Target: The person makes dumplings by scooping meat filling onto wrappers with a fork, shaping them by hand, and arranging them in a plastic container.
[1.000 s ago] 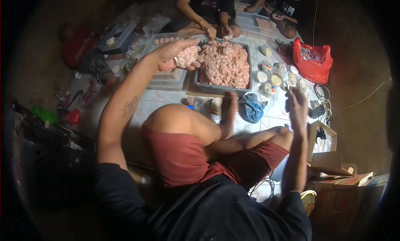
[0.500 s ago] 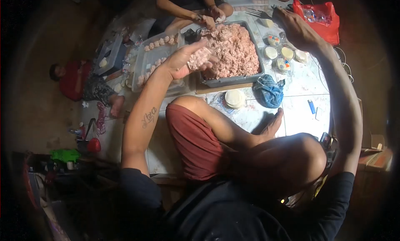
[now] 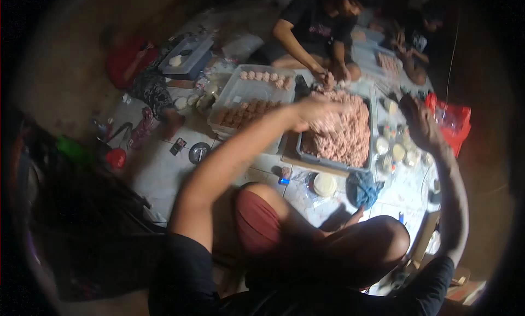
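Note:
My left hand [image 3: 317, 115], blurred by motion, is over the left part of a grey tub [image 3: 333, 164] heaped with pink minced meat [image 3: 350, 135]. A pale pink lump shows under its fingers, which look curled round it. Off to the right, my right hand [image 3: 421, 119] is raised beside the red plastic bag [image 3: 458, 124], its fingers bent together; what they hold is too dark and blurred to make out. Across the tub, a co-worker's hands [image 3: 328, 78] are at the far edge of the meat.
Left of the tub, a clear plastic box [image 3: 225, 100] holds rows of meat lumps. Round pale-topped containers [image 3: 398, 152] and a blue cloth [image 3: 363, 189] lie on the right. A white round stack [image 3: 325, 185] is near my knees. Other people sit farther back.
The view has shifted. My left hand has moved right, farther over the meat. My right hand has stayed raised on the right; the fork seen in it earlier can no longer be made out.

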Motion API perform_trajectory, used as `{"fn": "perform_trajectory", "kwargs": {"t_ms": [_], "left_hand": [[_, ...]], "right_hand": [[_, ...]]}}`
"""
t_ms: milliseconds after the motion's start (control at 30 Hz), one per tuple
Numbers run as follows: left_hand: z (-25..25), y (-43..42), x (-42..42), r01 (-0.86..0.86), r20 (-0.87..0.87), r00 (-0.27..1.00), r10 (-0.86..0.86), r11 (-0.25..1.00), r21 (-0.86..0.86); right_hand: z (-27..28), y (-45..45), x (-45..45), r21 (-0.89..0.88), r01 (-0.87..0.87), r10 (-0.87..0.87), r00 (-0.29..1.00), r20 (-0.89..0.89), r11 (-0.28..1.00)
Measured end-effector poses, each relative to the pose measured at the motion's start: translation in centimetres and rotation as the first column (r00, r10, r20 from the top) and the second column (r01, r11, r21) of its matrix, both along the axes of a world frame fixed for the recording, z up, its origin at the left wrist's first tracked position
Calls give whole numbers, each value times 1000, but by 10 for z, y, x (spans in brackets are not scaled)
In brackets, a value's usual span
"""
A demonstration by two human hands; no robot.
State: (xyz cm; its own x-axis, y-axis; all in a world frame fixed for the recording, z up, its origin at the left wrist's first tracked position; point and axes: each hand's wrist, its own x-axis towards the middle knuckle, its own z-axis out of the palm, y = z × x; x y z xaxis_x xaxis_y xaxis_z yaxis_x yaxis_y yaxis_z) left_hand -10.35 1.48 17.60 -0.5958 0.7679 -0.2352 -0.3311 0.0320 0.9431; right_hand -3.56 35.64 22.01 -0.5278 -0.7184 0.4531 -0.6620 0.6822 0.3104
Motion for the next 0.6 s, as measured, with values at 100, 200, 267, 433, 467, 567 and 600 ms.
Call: {"fn": "perform_trajectory", "kwargs": {"t_ms": [100,200,267,433,467,567,600], "left_hand": [[-46,16,48,-114,180,980,87,982,148],[-134,35,79,-424,587,802,115,801,423],[-139,42,116,-645,655,709,263,617,451],[-184,71,175,-766,808,564,170,472,435],[-194,75,180,-797,866,463,190,517,313],[-226,56,193,-751,854,504,126,552,362],[-240,56,192,-790,846,494,201,510,340]], "right_hand": [[-23,-18,1,74,-1,9,995,-103,997],[-15,-62,28,-49,-155,163,942,294,987],[-13,-76,46,-147,-133,179,915,363,980],[-8,-84,79,-1,188,-153,803,576,982],[-9,-85,83,25,186,-172,838,517,982],[-2,-96,81,-24,180,-154,898,412,983],[-7,-95,73,32,201,-199,914,355,979]]}}
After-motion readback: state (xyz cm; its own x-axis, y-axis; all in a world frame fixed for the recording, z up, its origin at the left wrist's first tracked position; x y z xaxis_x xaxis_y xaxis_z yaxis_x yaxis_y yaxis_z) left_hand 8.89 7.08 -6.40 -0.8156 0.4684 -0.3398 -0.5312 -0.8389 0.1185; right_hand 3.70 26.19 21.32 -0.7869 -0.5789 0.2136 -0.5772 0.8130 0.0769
